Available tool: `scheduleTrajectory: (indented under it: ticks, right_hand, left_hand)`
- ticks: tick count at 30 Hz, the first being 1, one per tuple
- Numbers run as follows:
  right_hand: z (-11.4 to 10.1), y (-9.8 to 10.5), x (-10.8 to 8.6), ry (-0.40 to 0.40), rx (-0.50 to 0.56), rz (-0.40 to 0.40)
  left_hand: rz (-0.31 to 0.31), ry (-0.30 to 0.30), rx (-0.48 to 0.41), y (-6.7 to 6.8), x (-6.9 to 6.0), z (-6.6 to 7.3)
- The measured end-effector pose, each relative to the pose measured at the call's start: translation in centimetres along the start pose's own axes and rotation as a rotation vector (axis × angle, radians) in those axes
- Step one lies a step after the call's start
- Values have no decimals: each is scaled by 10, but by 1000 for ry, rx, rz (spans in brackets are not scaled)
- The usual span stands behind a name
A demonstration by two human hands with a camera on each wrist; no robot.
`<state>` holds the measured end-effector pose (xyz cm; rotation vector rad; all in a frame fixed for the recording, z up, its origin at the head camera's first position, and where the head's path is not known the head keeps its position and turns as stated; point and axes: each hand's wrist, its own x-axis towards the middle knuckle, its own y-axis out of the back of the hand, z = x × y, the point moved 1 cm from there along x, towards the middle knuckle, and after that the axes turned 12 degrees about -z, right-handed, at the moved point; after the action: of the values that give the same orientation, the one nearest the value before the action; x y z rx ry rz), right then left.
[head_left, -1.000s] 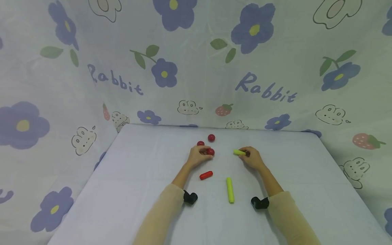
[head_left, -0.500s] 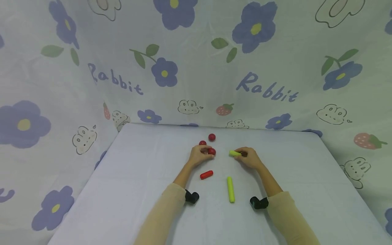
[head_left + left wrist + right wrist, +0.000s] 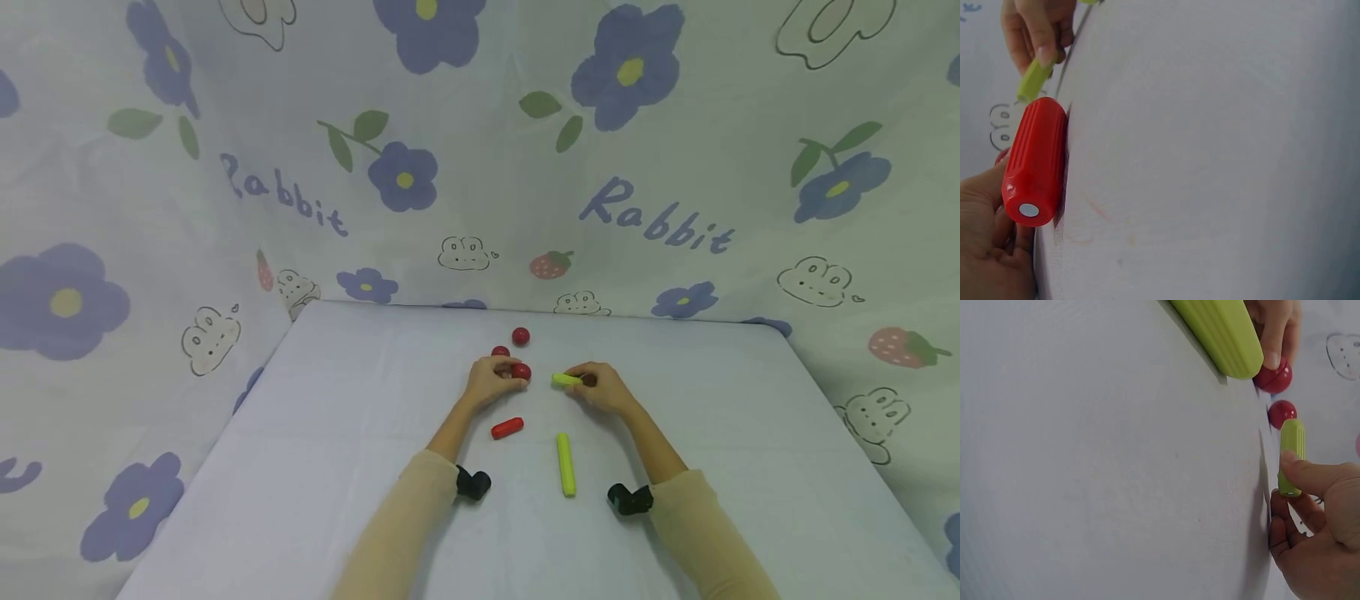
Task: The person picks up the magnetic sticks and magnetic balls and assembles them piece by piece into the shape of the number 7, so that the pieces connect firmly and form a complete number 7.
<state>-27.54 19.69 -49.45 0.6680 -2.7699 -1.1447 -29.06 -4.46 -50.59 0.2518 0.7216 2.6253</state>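
Observation:
My left hand (image 3: pixel 486 383) pinches a red ball (image 3: pixel 521 372) between thumb and fingers. Just behind that hand lies a second red ball (image 3: pixel 500 352), and a third red ball (image 3: pixel 521 336) sits farther back. With thumb and fingers my right hand (image 3: pixel 609 390) pinches a short yellow-green magnetic rod (image 3: pixel 564 379). Its free end points left at the held ball, a small gap apart. Nearer to me lies a short red magnetic rod (image 3: pixel 507 428); the left wrist view shows a round silvery spot on the end of this red rod (image 3: pixel 1035 159).
A longer yellow-green rod (image 3: pixel 566 465) lies between the forearms on the white-covered table (image 3: pixel 315 467). Behind the table's back edge hangs a patterned cloth (image 3: pixel 495 167). A black wrist camera (image 3: pixel 473 484) sits on the left wrist, another on the right.
My right hand has moved left with the short yellow-green rod, narrowing the gap to the red ball. The left hand keeps its hold on the ball, almost still.

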Motion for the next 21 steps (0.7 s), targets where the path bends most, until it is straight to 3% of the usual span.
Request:
scheduleTrajectory:
  ticks: [21]
  right_hand:
    - [-7, -8, 8, 65, -17, -9]
  left_hand:
    - [-10, -19, 6, -2, 4, -7]
